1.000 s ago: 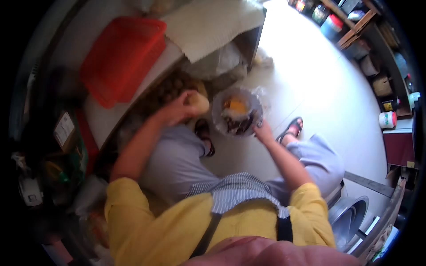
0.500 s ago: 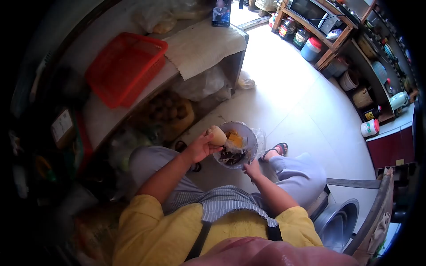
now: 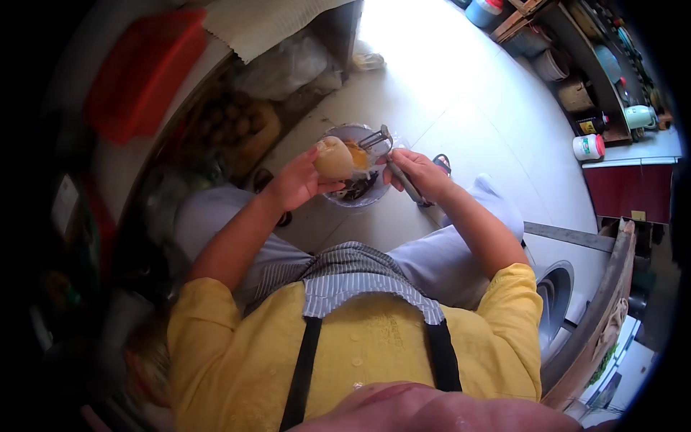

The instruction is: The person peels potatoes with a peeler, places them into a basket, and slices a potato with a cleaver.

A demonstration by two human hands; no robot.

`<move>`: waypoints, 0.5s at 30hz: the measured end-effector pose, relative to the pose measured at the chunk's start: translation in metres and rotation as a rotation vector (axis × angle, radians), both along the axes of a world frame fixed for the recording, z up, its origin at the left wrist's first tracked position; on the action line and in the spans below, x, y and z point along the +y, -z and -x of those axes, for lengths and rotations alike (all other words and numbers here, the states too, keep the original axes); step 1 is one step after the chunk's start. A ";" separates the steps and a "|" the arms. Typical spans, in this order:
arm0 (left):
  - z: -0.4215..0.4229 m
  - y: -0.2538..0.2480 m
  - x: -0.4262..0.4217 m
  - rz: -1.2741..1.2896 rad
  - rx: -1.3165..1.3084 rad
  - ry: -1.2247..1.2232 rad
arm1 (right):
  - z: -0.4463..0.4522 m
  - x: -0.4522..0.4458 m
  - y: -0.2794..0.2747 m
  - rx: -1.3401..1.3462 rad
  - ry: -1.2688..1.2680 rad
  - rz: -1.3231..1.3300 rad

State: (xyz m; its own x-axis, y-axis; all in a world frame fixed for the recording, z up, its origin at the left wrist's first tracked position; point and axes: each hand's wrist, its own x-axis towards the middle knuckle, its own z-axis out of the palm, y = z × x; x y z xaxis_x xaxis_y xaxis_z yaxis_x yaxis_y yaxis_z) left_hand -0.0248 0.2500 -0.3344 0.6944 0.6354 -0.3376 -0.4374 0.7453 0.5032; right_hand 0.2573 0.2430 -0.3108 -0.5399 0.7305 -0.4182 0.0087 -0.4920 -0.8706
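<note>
A pale, rounded vegetable (image 3: 334, 159) is held in my left hand (image 3: 302, 176), its fingers wrapped round the lower side. My right hand (image 3: 419, 175) grips the dark handle of a peeler (image 3: 381, 140), whose metal head is up, a little to the right of the vegetable and apart from it. Beneath both hands a lined bin (image 3: 350, 201) stands on the floor between my feet. Orange and dark scraps show inside it, partly hidden by the vegetable and my left hand.
A red plastic basket (image 3: 144, 72) lies on a counter at the upper left. Below it are a sack of round potatoes (image 3: 234, 122) and plastic bags (image 3: 284, 68). Shelves with tubs and a white jar (image 3: 589, 147) line the right. A metal basin (image 3: 554, 295) sits at the lower right.
My left hand has lifted the vegetable over the bin. My right hand has risen from the bin's edge, and the peeler now shows clearly in it. The camera view has shifted.
</note>
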 end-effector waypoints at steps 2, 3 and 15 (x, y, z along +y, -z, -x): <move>-0.002 -0.001 0.000 -0.012 -0.079 0.044 | -0.002 0.001 0.003 -0.007 0.009 0.010; -0.004 0.001 -0.002 -0.008 -0.075 0.047 | -0.004 0.001 0.007 -0.016 0.001 -0.084; -0.008 0.049 -0.005 -0.085 0.039 -0.021 | 0.007 0.009 0.036 -0.338 0.102 -0.570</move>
